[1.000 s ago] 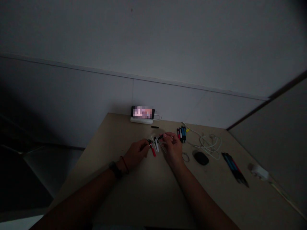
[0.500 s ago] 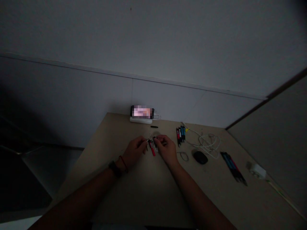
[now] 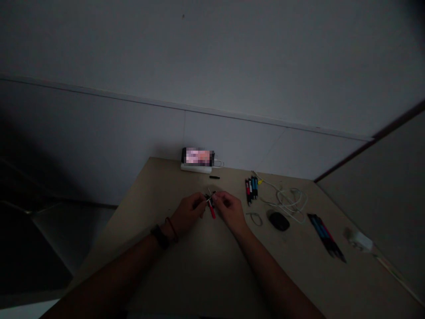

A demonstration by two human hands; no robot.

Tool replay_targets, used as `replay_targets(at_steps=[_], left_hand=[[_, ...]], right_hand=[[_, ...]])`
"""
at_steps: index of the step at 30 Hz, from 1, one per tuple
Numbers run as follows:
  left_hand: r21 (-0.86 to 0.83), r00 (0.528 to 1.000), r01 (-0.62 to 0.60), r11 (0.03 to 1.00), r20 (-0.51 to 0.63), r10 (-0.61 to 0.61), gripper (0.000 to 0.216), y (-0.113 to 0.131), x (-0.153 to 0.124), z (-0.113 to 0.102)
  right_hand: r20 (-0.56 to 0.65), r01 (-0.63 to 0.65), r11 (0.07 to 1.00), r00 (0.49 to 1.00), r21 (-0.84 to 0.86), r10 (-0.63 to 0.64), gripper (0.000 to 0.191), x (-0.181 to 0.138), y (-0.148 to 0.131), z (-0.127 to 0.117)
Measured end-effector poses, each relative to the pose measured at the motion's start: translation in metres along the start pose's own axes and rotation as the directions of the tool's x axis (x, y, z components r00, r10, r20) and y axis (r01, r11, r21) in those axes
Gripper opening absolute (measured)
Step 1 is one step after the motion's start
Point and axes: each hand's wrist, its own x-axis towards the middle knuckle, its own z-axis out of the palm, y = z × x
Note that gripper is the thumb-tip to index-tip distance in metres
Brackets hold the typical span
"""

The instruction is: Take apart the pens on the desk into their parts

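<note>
My left hand [image 3: 191, 209], with a dark band and a red cord at the wrist, has its thumb and fingers pinched at one end of a thin pale rod [image 3: 210, 198]. The fingertips of my right hand [image 3: 229, 210] close on the rod's other end, so it bridges the small gap between the hands. It looks like a pen part, but the dim light hides its exact kind. Just below lies a red pen piece [image 3: 211, 211] on the table, among small dark and silvery pen parts that my fingers partly cover.
A lit phone [image 3: 198, 157] leans on a white block [image 3: 195, 169] by the wall. A short black piece [image 3: 214, 177] lies before it. To the right are several pens [image 3: 251, 190], a white cable [image 3: 288, 201], a small loop [image 3: 255, 218], a black mouse [image 3: 279, 221], more pens [image 3: 325, 237] and a white plug [image 3: 361, 241].
The pale rod now lies crosswise between both hands' fingertips. My right fingers have shifted slightly left toward my left hand. The whole view has moved a little.
</note>
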Motion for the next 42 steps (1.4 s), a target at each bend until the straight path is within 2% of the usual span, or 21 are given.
replay_targets(at_steps=[6,11,14,19,23,26,31,36,39,42], left_hand=[[0.038,1.0,-0.021,0.999,0.02,0.02,0.024,0.0,0.0,-0.001],[0.028,1.0,0.002,1.0,0.002,-0.002,0.024,0.003,-0.001,-0.001],[-0.001,1.0,0.008,1.0,-0.009,-0.008,0.022,0.003,-0.001,0.0],[-0.031,1.0,0.012,0.999,-0.011,-0.012,0.023,0.001,0.0,0.001],[-0.012,1.0,0.002,1.0,-0.007,-0.002,0.024,0.002,0.0,0.0],[-0.02,1.0,-0.001,1.0,-0.012,0.001,0.024,0.003,0.0,0.0],[-0.031,1.0,-0.003,1.0,-0.004,0.003,0.026,0.001,0.001,0.001],[-0.026,1.0,-0.018,1.0,0.002,0.018,0.027,-0.002,0.001,0.001],[0.019,0.998,-0.046,0.999,0.042,0.046,0.027,-0.006,0.001,0.0],[0.044,0.996,-0.055,0.998,0.068,0.052,0.026,-0.007,0.0,0.0]], right_hand=[[-0.03,-0.058,0.993,0.998,0.105,0.062,0.037,0.003,0.005,-0.001],[-0.186,-0.075,0.98,0.976,0.184,0.109,0.037,0.008,0.012,-0.007],[-0.241,-0.049,0.998,0.969,0.03,0.055,0.035,0.009,0.015,-0.009],[-0.166,0.129,0.932,0.967,-0.338,-0.194,0.024,0.006,0.019,-0.006],[-0.095,0.162,0.885,0.97,-0.437,-0.225,0.019,0.003,0.023,-0.005],[-0.091,0.17,0.877,0.968,-0.45,-0.234,0.017,0.002,0.023,-0.005],[-0.164,0.163,0.933,0.961,-0.321,-0.225,0.027,0.003,0.011,-0.005],[-0.023,0.038,0.997,0.999,-0.07,-0.04,0.039,0.001,-0.001,-0.002],[-0.035,-0.036,0.999,0.999,0.023,0.037,0.037,0.001,-0.003,0.001],[-0.037,-0.059,0.995,0.997,0.079,0.063,0.034,0.001,0.0,0.0]])
